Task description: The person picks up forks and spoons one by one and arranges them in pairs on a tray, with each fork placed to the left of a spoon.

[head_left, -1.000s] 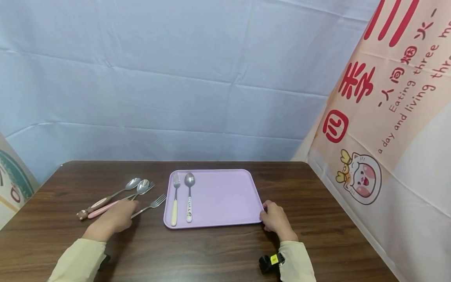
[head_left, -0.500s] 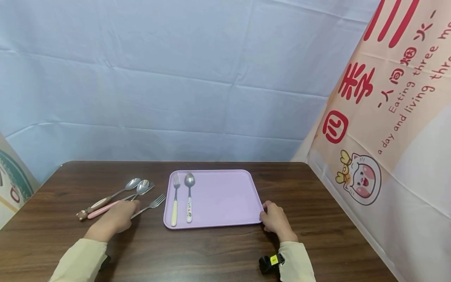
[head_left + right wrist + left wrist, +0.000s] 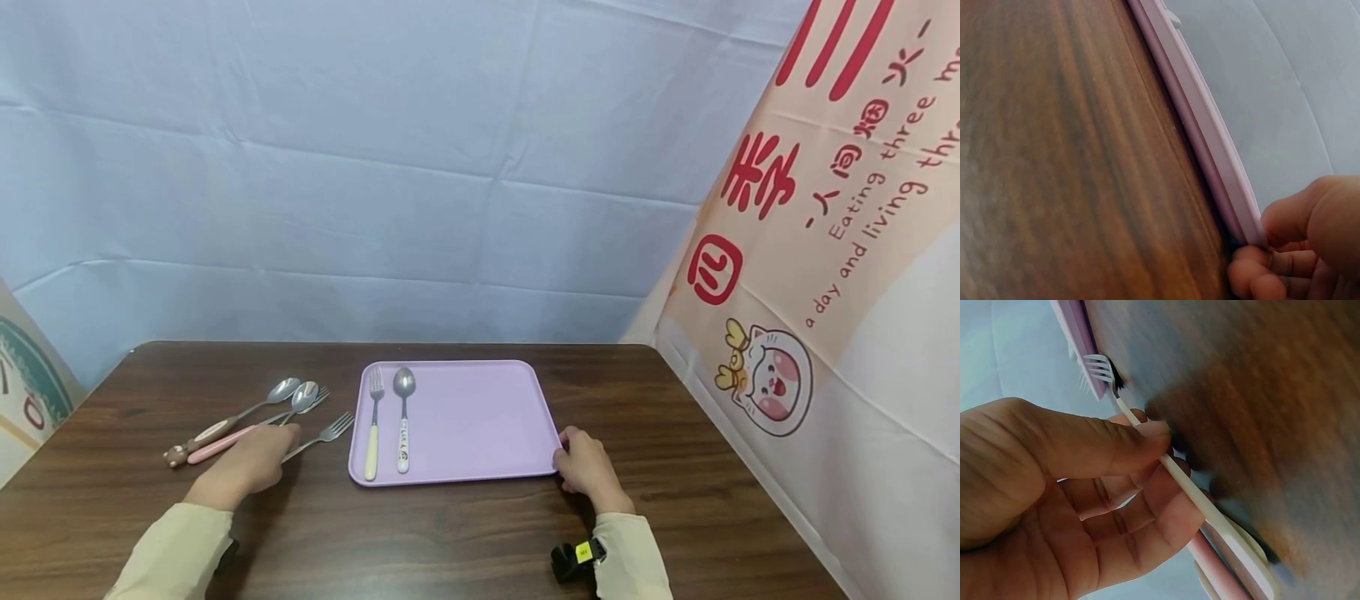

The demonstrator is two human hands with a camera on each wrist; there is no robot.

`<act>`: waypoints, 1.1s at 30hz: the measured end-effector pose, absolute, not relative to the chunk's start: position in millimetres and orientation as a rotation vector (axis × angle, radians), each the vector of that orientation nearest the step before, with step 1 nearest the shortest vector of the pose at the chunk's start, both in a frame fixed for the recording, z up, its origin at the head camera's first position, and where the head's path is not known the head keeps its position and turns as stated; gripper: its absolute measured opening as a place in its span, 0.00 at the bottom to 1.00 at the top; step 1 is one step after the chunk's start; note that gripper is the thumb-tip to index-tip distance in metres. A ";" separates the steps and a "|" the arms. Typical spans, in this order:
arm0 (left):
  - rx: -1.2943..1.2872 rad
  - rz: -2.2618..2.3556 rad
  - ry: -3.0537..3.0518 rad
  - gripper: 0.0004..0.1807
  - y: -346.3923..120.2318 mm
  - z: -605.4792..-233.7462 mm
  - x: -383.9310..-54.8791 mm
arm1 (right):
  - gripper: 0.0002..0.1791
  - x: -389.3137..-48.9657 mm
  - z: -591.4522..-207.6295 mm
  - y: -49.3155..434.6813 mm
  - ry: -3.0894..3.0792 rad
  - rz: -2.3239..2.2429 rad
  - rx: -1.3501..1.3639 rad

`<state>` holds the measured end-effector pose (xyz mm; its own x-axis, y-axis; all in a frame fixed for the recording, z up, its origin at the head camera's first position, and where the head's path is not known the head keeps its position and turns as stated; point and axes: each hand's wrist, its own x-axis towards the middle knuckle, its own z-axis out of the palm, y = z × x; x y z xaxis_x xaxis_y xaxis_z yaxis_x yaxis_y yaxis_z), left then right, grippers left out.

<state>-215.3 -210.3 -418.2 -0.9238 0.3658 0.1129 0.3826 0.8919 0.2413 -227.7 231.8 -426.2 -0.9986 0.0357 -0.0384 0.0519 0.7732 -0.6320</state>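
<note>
On the left of the table, my left hand [image 3: 243, 471] pinches a fork [image 3: 333, 430] by its slim pale handle [image 3: 1186, 482], thumb on one side and fingers on the other. Its tines point toward a lilac tray [image 3: 480, 421]. My right hand [image 3: 590, 471] grips the tray's near right corner, with the thumb at the rim [image 3: 1244, 194] and fingers curled below. Inside the tray, at its left side, lie a fork with a cream handle [image 3: 372, 454] and a spoon with a patterned white handle [image 3: 403, 446], side by side.
Beyond my left hand lie a spoon with a brown bear handle [image 3: 213, 432], a pink-handled utensil [image 3: 217, 446] and another spoon [image 3: 303, 397], crossing one another; fork tines show beside them. A pale cloth [image 3: 450, 208] hangs behind the wooden table [image 3: 450, 542].
My left hand has shifted very slightly to the right with the fork. The tray, the utensils on it and my right hand stay in place.
</note>
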 end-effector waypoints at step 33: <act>-0.641 -0.477 -3.017 0.16 -221.3 -392.5 -216.7 | 0.12 -229.6 -427.7 229.8 2.943 -1.049 0.064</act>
